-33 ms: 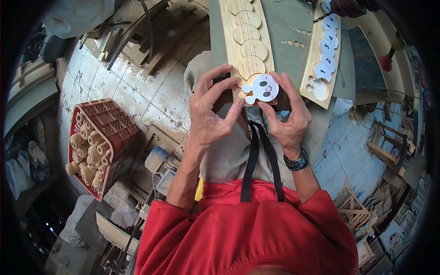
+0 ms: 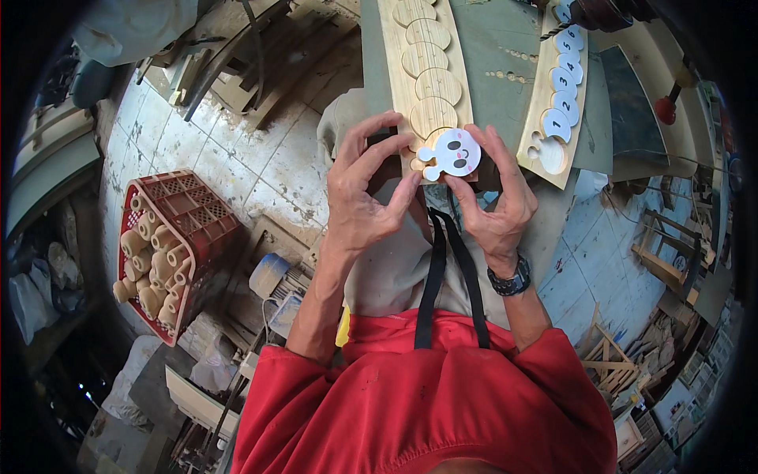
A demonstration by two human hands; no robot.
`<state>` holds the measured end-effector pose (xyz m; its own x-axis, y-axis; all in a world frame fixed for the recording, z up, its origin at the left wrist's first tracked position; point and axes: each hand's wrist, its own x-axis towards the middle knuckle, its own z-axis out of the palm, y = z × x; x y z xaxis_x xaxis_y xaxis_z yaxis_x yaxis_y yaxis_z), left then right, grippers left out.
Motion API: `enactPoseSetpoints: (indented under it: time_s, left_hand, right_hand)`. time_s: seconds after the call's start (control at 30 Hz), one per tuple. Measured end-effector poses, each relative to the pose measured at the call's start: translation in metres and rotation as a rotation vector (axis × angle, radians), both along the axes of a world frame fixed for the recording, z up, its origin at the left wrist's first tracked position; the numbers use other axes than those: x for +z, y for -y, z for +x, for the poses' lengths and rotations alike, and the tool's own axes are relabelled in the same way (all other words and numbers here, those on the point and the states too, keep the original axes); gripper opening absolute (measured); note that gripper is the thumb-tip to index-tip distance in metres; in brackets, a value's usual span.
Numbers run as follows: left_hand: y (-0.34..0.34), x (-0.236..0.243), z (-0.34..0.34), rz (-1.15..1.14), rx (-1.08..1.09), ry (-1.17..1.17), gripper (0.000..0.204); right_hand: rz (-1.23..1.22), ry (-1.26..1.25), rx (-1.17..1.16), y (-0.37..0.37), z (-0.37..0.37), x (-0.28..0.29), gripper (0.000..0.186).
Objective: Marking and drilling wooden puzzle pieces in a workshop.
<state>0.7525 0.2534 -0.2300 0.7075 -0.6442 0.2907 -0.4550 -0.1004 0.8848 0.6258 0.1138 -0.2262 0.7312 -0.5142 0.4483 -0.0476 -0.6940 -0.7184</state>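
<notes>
A white caterpillar-face cutout (image 2: 458, 154) with two round-tipped feelers lies on the near end of a pale wooden board (image 2: 401, 75), where a row of overlapping wooden discs (image 2: 437, 85) runs away from me. My right hand (image 2: 499, 201) pinches the cutout's right side, index finger above and thumb below. At its feelers, my left hand (image 2: 369, 186) curves inward, with index finger and thumb at the board's left edge. Further right, a second board (image 2: 541, 118) carries numbered white discs (image 2: 563, 103), with a face-shaped recess (image 2: 550, 150) at its near end.
Above the second board hangs a drill bit (image 2: 553, 33) in a dark machine head, with a red-knobbed handle (image 2: 666, 109) to its right. Both boards rest on a grey-green work surface (image 2: 497, 95). On the left floor, a red plastic crate (image 2: 193, 229) holds several turned wooden pieces (image 2: 158, 261).
</notes>
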Motion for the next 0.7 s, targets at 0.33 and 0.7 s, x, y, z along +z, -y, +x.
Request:
enactPoseSetpoints:
  time_s: [0.33,0.7]
  left_hand:
    - [-0.004,-0.003,0.004,-0.025,-0.066,-0.097,0.037]
    - [0.001,0.002,0.001,0.022,-0.09,0.01,0.037]
  right_hand:
    - [-0.048,0.143,0.038,0.003,0.007,-0.005,0.07]
    - [-0.072,0.116,0.123,0.018,0.006,-0.004,0.063]
